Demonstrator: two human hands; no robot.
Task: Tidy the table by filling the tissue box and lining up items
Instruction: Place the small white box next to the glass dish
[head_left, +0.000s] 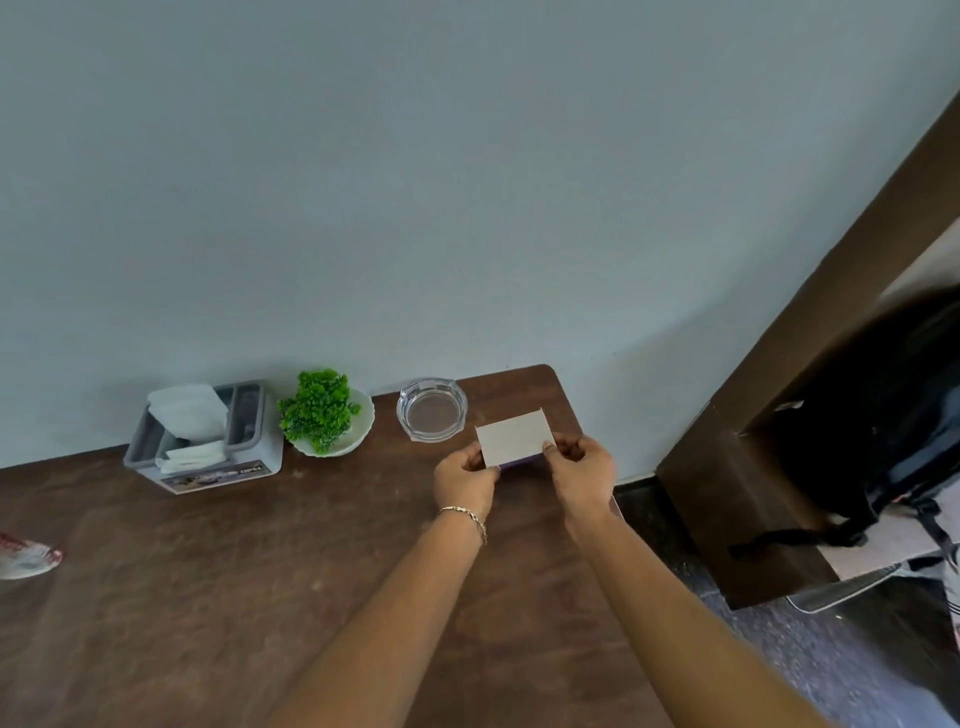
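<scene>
Grey tissue box (208, 441) is sitting stuffed by the wall, plant (322, 410) and glass ashtray (431, 410) rowed beside it, while left hand (465, 480) and right hand (582, 473) are pinching the lower corners of a pale card (514, 434), probably squaring it into line.

A plain lived-in room, likely a home or guest lodging: a brown wooden bench (208, 597) against a bare pale wall (467, 182) carries a tissue box (260, 452), a small green plant (318, 405) and a glass ashtray (432, 410). A black backpack (883, 415) sits in a brown cabinet (727, 493) alongside.

Head view looks steeply down (wide-angle) over table (208, 597).
</scene>
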